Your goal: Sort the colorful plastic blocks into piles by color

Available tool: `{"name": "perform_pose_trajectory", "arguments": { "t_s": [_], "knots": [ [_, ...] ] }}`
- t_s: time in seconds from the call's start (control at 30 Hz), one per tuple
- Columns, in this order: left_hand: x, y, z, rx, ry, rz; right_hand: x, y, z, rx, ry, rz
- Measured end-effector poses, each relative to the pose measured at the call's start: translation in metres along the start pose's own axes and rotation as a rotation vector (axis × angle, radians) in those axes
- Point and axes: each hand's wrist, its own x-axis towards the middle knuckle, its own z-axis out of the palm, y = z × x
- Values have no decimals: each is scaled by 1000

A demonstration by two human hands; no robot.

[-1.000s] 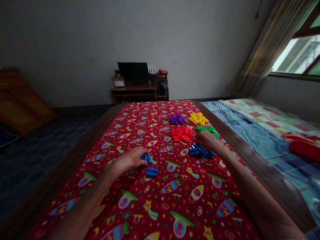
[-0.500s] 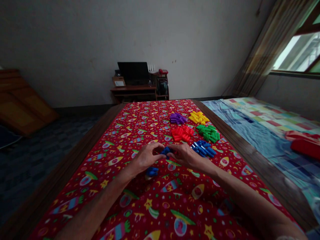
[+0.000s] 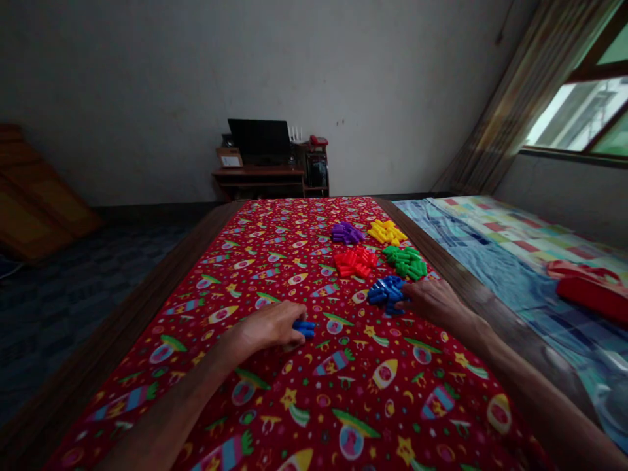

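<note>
My left hand [image 3: 280,323] is closed around a couple of small blue tube-like plastic pieces [image 3: 305,328] low over the red patterned cloth; their right ends stick out past the fingers. Farther right, my right hand [image 3: 434,301] reaches to the right edge of a pile of blue plastic pieces [image 3: 385,291]. Its fingertips are pinched on a piece there, partly hidden by the fingers. Just beyond lie piles of similar pieces: red [image 3: 355,261], green [image 3: 405,261], purple [image 3: 346,233] and yellow [image 3: 386,232].
The red printed cloth [image 3: 338,399] covers a table with dark wooden edges [image 3: 196,245]. A bed with a blue and checked cover [image 3: 495,248] adjoins the right side. At the far wall stands a desk [image 3: 260,173] with a monitor [image 3: 260,140].
My hands were together at mid-table over a blue piece. They have parted: the left came back to the blue pieces near me, the right moved right to the blue pile.
</note>
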Motion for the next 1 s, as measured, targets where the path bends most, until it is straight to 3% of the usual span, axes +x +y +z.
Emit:
{"name": "perform_pose_trajectory", "arguments": {
  "t_s": [0.1, 0.2, 0.27, 0.37, 0.47, 0.53, 0.67, 0.77, 0.93, 1.0],
  "knots": [
    [8, -2, 0, -115, 66, 34, 2, -3, -6, -11, 22, 64],
    [14, 5, 1, -278, 176, 68, 3, -20, -11, 140, 93, -18],
    [18, 15, 5, -429, 198, 93, 3, -42, -11, 315, 198, -166],
    [20, 29, 15, -667, 140, 166, 4, -79, -8, 530, 332, -480],
    [20, 35, 21, -815, 16, 220, 9, -99, -5, 597, 321, -659],
    [20, 34, 22, -837, 16, 210, 12, -92, -3, 619, 323, -618],
    [23, 23, 16, -685, 276, 137, 15, -46, 3, 561, 450, -303],
    [29, 8, 12, -625, 389, 105, 11, -12, 14, 427, 463, -142],
    [41, -33, 13, -554, 607, 11, 3, 6, 34, 295, 371, -120],
    [42, -55, 14, -538, 666, -71, 3, 5, 34, 276, 406, -114]
  ]
}}
